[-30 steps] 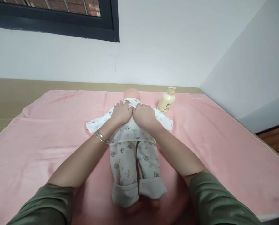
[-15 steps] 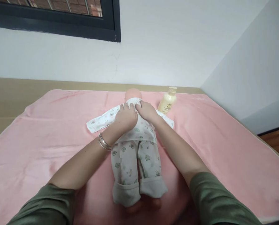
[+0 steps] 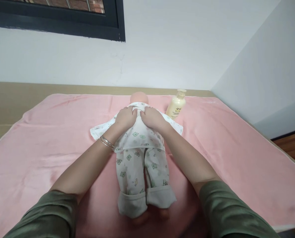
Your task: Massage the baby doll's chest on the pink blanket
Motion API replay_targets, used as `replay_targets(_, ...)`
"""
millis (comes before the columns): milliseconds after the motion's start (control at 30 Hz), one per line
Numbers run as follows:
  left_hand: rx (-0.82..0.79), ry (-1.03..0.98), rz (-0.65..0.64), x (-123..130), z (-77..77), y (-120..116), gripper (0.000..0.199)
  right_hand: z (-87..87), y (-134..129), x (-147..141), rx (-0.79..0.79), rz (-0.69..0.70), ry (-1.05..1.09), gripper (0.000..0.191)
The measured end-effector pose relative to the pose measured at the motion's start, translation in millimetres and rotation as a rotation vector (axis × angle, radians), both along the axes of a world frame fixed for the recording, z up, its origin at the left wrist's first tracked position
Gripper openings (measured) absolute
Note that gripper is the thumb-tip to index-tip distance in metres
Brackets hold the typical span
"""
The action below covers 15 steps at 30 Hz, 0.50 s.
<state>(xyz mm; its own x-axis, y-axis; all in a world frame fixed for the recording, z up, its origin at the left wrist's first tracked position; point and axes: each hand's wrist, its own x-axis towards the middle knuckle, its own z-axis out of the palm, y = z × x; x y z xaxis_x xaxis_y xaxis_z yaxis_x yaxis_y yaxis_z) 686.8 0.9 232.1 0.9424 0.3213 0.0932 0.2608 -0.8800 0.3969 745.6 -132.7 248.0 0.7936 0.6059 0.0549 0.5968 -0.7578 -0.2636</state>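
A baby doll lies stretched out on a pink sheet, its smooth head away from me and its face not showing. It wears a white printed shirt with both sleeves spread sideways, and matching trousers with turned-up cuffs. My left hand, with silver bangles at the wrist, is closed round the doll's left-side shoulder area. Across from it, my right hand grips the other shoulder area. Both thumbs rest on the shirt near the middle; most of the other fingers are hidden.
A pale yellow pump bottle stands on the sheet, right of the doll's head. Behind the sheet runs a beige ledge against a white wall. A dark window frame is at the upper left.
My left hand has moved left from the middle of the shirt to the shoulder area. My right hand stays at its side, its thumb slightly lower. The view has shifted slightly.
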Motion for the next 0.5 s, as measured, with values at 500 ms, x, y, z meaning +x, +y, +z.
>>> replay_targets(500,0.041,0.055,-0.011,-0.3,3.8,-7.9,0.054,0.2,0.3,1.0,-0.023,-0.03,0.059,0.051)
